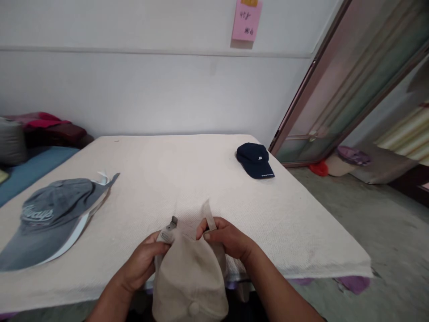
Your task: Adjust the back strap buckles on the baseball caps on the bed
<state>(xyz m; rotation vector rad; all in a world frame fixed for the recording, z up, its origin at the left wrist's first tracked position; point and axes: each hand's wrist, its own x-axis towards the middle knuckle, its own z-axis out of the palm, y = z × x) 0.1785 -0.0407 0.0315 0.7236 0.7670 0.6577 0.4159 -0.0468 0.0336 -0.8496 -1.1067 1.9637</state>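
A beige baseball cap [191, 277] is held at the near edge of the table, its back strap undone and pointing away from me. My left hand [144, 259] pinches the strap end with the metal buckle [172, 222]. Between the thumb and fingers of my right hand [229, 237] is the other side of the back opening, with the loose strap tail [208, 214] sticking up. The cap's brim is out of sight below.
Grey caps [56, 210], seemingly stacked, lie at the left of the cloth-covered table [161, 170]. A navy cap [254, 158] sits at the far right. Behind stands a white wall [150, 94] with a pink note [247, 20]. Folded cloths [47, 125] are at the far left.
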